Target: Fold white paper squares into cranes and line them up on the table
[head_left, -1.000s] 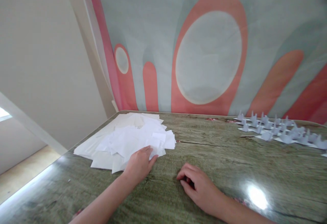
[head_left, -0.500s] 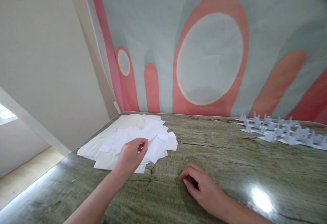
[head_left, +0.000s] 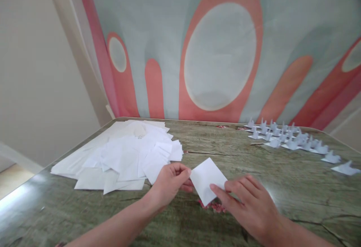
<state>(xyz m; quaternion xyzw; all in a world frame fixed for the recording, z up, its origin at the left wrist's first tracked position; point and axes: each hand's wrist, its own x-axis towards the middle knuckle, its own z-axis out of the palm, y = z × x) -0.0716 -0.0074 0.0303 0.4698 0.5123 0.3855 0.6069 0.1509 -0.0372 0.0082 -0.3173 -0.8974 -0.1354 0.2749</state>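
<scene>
"Where's our sheet (head_left: 205, 179)?"
"Lower centre of the frame: our left hand (head_left: 173, 181) pinches its left corner, our right hand (head_left: 249, 203) its right."
"How should it handle?"
"Light, thin, probably easily creased; we'd best hold it gently by corners."

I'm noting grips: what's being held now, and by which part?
A white paper square: the left hand pinches its left corner, the right hand grips near its right corner.

Brt light; glare on tabletop (head_left: 214, 141) far L; pic sl. soft.
</scene>
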